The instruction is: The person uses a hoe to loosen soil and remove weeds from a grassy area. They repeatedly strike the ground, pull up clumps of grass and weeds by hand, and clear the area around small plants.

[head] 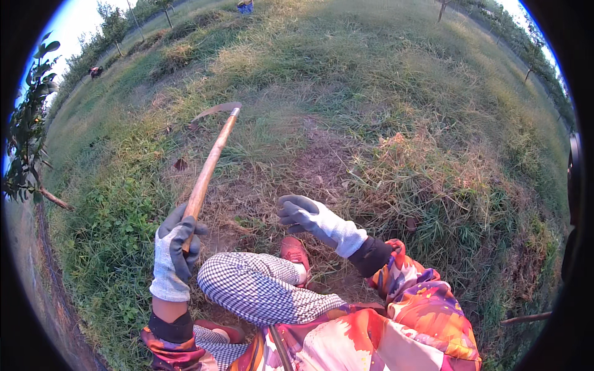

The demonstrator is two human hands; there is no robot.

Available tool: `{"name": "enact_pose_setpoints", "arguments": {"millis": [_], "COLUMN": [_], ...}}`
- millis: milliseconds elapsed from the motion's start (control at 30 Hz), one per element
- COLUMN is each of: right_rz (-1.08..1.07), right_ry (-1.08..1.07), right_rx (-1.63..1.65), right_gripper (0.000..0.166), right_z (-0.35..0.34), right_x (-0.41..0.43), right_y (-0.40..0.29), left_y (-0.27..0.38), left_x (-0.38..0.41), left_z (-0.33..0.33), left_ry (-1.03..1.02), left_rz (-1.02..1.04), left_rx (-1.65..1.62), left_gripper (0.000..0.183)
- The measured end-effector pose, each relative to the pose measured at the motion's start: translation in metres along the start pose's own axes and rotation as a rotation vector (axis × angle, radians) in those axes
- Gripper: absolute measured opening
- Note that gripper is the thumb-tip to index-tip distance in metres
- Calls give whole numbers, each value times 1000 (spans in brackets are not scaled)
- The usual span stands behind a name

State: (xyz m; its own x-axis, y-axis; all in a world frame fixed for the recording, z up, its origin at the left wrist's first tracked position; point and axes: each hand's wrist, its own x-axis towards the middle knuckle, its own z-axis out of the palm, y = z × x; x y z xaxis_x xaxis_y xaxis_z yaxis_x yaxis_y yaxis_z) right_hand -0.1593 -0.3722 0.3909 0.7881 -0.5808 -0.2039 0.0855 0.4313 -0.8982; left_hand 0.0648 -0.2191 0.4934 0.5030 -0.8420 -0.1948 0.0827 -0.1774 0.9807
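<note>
My left hand, in a white knit glove with a grey coated palm, is closed around the lower end of a sickle's wooden handle. The handle slants up and away from me. At its far end the curved metal blade points left above the grass. My right hand, gloved alike, hovers in front of my bent knee, its fingers slightly curled and nothing visible in them. Below it is my red shoe. A heap of cut, partly dried grass lies to the right of that hand.
Trodden bare soil lies ahead, with taller grass beyond. A leafy tree with a low branch stands at left. A stick shows at lower right. Far off are a blue container and a dark, indistinct shape.
</note>
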Motion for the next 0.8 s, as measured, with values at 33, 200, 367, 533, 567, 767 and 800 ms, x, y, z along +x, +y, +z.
{"name": "enact_pose_setpoints", "arguments": {"millis": [33, 200, 367, 533, 567, 767, 800], "right_rz": [75, 61, 385, 491, 464, 498, 487], "right_ry": [-49, -53, 349, 359, 361, 562, 540], "right_rx": [192, 878, 888, 683, 582, 321, 304], "right_gripper": [48, 19, 10, 17, 18, 18, 17], "right_z": [18, 30, -65, -123, -127, -142, -145], "right_x": [14, 58, 34, -33, -44, -21, 0], "right_y": [6, 62, 153, 201, 202, 171, 167], "left_y": [-5, -60, -78, -47, -37, -3, -8], "left_x": [0, -10, 5, 14, 12, -14, -19], "left_z": [18, 88, 80, 67, 61, -17, -30], "left_ry": [-18, -265, -447, -293, -266, 417, 450], "left_rz": [42, 46, 35, 208, 231, 356, 260], "left_rx": [-33, 739, 1113, 1180, 1140, 884, 804], "left_gripper": [48, 57, 48, 43, 42, 42, 39]}}
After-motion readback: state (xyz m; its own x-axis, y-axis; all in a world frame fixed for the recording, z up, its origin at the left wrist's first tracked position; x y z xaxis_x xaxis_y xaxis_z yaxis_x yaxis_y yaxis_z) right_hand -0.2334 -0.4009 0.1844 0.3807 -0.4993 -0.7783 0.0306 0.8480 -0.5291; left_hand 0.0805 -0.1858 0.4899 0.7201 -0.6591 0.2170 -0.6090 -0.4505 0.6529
